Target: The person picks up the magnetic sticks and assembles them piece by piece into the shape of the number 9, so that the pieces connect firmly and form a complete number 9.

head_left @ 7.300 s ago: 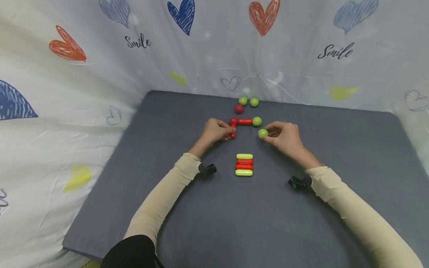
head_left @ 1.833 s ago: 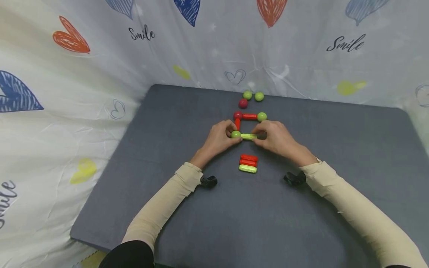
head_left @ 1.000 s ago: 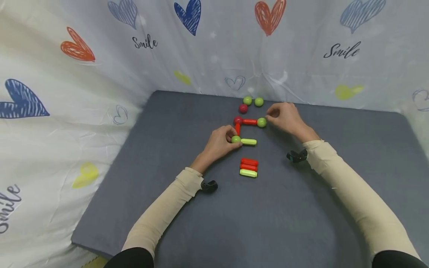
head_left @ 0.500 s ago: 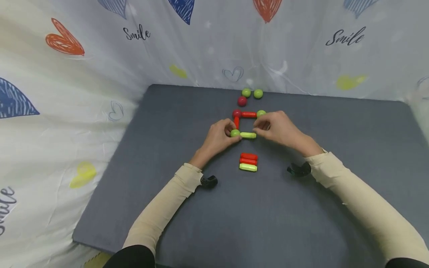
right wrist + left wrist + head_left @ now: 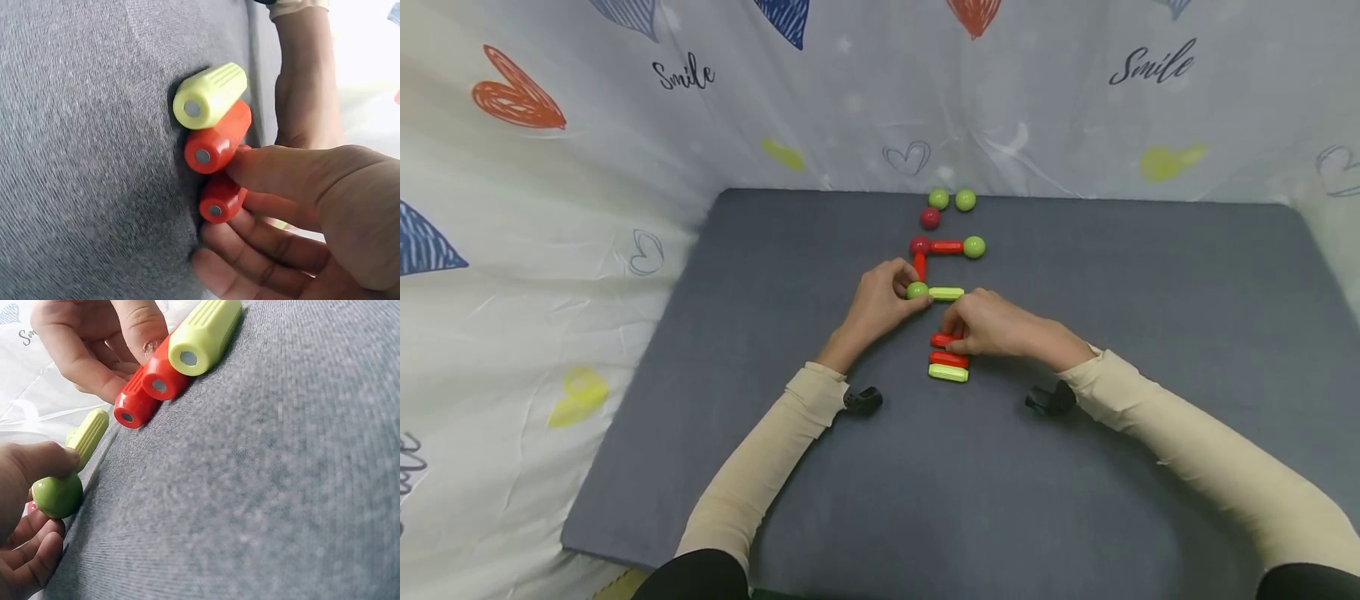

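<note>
My left hand [image 5: 880, 302] pinches a green ball [image 5: 917, 290] between thumb and fingers. A yellow-green magnetic rod [image 5: 946, 293] points right from that ball. Behind it, a red rod [image 5: 920, 265] runs back to a red ball [image 5: 920, 246]; from there another red rod [image 5: 947, 247] reaches a second green ball [image 5: 974, 247]. Nearer the body, my right hand [image 5: 996, 325] pinches the farthest rod of a short row, a red magnetic rod [image 5: 222, 199]. Beside it lie another red rod [image 5: 212, 144] and a yellow-green rod [image 5: 209, 97], grey discs on their ends.
Two loose green balls [image 5: 938, 198] and a loose red ball [image 5: 930, 218] sit near the back edge of the grey table [image 5: 880, 483]. A printed white cloth [image 5: 850, 108] hangs behind and to the left.
The yellow-green rod left the row and now adjoins the left hand's green ball. After releasing it, my right hand reached the far green ball, then came back and gripped a red rod. The left hand stayed.
</note>
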The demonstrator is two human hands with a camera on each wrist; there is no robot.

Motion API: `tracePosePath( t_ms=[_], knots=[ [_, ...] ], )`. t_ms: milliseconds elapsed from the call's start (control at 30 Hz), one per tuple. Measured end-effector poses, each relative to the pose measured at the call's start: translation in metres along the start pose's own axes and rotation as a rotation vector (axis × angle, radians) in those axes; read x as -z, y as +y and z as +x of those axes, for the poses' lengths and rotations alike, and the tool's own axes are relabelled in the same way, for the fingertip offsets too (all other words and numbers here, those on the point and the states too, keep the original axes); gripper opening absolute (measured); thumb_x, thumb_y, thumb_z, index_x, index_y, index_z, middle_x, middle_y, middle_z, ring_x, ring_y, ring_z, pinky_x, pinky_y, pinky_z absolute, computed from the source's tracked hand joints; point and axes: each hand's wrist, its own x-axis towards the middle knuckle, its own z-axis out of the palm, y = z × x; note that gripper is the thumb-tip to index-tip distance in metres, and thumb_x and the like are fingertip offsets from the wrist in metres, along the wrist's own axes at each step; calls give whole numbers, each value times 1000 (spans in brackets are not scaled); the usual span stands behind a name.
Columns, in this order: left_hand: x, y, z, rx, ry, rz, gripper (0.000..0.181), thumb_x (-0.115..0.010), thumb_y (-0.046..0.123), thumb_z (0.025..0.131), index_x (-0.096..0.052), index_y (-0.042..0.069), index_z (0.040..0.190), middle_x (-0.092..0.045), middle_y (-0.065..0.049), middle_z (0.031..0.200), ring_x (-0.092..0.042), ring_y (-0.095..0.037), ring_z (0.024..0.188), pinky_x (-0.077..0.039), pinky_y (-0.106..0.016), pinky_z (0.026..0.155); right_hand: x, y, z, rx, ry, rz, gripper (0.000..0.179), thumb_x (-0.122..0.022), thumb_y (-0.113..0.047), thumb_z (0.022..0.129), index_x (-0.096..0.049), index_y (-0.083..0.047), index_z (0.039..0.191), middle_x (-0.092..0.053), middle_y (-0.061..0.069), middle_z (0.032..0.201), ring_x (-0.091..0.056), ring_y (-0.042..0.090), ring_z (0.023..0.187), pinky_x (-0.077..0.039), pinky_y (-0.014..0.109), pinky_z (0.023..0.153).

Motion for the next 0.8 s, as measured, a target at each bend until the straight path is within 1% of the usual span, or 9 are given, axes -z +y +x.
tracePosePath(
  t_ms=[67, 133, 233, 367, 500, 567, 667, 800],
  knots=[
    [0, 0, -1, 4, 3, -3, 30, -85, 28, 82, -65, 12, 98, -62, -2, 94, -59, -12, 81, -49, -28, 72, -2, 1, -1, 2, 8, 5, 8, -79, -13, 86, -76, -9, 92, -68, -6, 77, -61, 7, 66, -53, 29, 62],
    [-1, -1, -1, 6, 4, -3, 30, -85, 28, 82, -65, 13, 98, -62, -1, 94, -59, -12, 80, -49, -28, 72, -3, 3, -3, -12, 32, 21, 7, -79, -15, 87, -76, -11, 92, -68, -7, 77, -61, 7, 66, -52, 29, 61],
    [-1, -1, -1, 8, 4, -2, 30, -85, 28, 82, -65, 13, 98, -62, -1, 94, -59, -12, 80, -49, -28, 72, 0, 7, -10, -48, 99, 53, 8, -79, -17, 86, -77, -12, 92, -68, -7, 76, -61, 8, 66, -52, 30, 62],
    [0, 0, 0, 10, 6, 0, 30, -85, 29, 82, -65, 14, 98, -61, 1, 94, -58, -12, 81, -49, -28, 73, 10, 16, -23, -106, 206, 99, 11, -81, -16, 85, -78, -10, 93, -70, -3, 78, -64, 10, 69, -53, 32, 63],
    [0, 1, 1, 10, 8, 1, 30, -85, 28, 82, -65, 14, 98, -61, 0, 93, -58, -11, 81, -49, -28, 73, 21, 30, -33, -165, 271, 147, 14, -79, -16, 86, -78, -6, 96, -72, 1, 82, -66, 14, 71, -53, 31, 62],
    [0, 2, 1, 8, 9, 2, 30, -85, 28, 82, -65, 13, 98, -61, 0, 92, -58, -11, 81, -49, -28, 73, 23, 36, -37, -191, 292, 170, 15, -79, -16, 87, -78, -5, 97, -72, 3, 82, -67, 16, 72, -52, 30, 62],
    [0, 2, 0, 7, 8, 0, 30, -85, 30, 82, -65, 14, 98, -60, 1, 91, -58, -11, 80, -49, -28, 72, 24, 44, -39, -206, 315, 191, 15, -78, -15, 87, -77, -3, 97, -72, 4, 82, -67, 18, 72, -52, 28, 59],
    [4, 2, 1, 32, 16, -20, 33, -81, 38, 85, -64, 14, 99, -62, 2, 92, -59, -11, 81, -50, -28, 73, 20, 50, -39, -215, 304, 187, 17, -78, -16, 86, -77, -3, 97, -72, 4, 83, -67, 18, 73, -52, 28, 60]
  ],
)
